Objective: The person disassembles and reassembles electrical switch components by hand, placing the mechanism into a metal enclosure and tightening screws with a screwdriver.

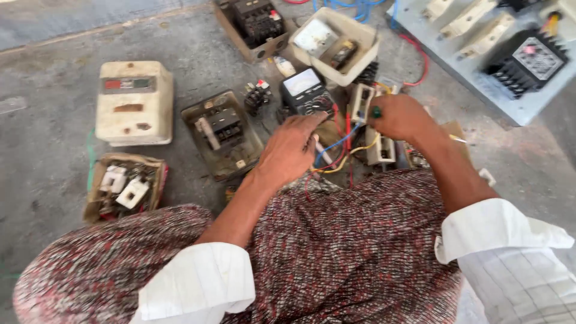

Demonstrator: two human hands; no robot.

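The right hand [401, 117] is closed around a green-handled screwdriver [376, 111] over a cream plastic switch block [379, 149] on the grey concrete floor [48, 138]. The left hand [292, 147] rests half-curled among blue, yellow and red wires [341, 150] beside a black analogue multimeter [307, 91]; whether it grips anything cannot be told.

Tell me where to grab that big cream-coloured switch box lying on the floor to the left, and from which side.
Take the cream switch box by its two long side walls, coming straight down from above. It lies flat on the concrete floor, face up, with bare floor to its left and a gap toward the open metal box on its right. The rounded top edges look slippery, so set the grip low on the sides.
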